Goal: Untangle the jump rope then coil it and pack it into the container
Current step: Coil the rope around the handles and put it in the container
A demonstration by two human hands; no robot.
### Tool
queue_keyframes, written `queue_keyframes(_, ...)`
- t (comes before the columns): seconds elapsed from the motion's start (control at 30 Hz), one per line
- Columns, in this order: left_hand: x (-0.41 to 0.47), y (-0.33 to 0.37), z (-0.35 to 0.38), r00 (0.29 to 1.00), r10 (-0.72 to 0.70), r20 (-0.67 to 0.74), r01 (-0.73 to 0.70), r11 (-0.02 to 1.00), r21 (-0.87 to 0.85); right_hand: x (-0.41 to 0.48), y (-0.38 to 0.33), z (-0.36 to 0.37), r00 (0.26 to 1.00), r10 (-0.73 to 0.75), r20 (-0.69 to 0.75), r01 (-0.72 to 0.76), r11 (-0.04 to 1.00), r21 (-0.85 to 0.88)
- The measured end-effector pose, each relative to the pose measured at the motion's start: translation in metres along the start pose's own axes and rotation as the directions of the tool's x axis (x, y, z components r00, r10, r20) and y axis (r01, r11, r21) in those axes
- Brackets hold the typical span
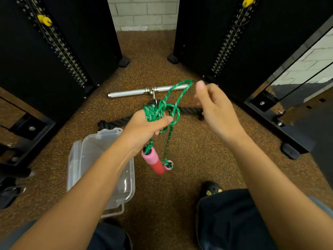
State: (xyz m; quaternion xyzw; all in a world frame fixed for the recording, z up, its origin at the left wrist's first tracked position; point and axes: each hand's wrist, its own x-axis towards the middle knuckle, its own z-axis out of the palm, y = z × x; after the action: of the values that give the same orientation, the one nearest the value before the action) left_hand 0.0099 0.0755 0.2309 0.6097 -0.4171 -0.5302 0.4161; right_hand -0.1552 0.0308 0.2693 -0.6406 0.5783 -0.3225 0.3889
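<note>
The left hand (146, 127) grips the green jump rope (158, 112) bunched in coils, its pink-and-red handles (155, 161) dangling above the floor (189, 150) just past the open container's (86, 159) right rim. The right hand (214, 109), blurred, is loosely open beside the rope's top loop and seems to hold nothing. Black machine frames (54, 69) close in on both sides, with bare floor between them.
</note>
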Motion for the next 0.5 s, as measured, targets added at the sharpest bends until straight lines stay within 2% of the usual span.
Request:
queue_keyframes(0.07,0.001,0.002,-0.004,1.0,0.011,-0.029,-0.01,0.999,0.032,-0.006,0.003,0.002,0.987,-0.148,0.068,0.156,0.979,-0.129)
queue_keyframes(0.17,0.0,0.003,-0.003,0.997,0.064,-0.033,-0.061,0.995,0.078,-0.011,0.007,0.009,0.972,-0.162,0.171,0.197,0.957,-0.213)
queue_keyframes(0.37,-0.005,0.008,0.001,0.994,0.11,-0.016,-0.107,0.985,0.134,-0.009,0.01,0.022,0.975,-0.224,-0.006,0.218,0.956,-0.196)
queue_keyframes(0.5,-0.004,0.006,0.001,0.996,0.084,-0.011,-0.081,0.984,0.157,-0.009,0.008,0.026,0.967,-0.248,-0.061,0.238,0.962,-0.131)
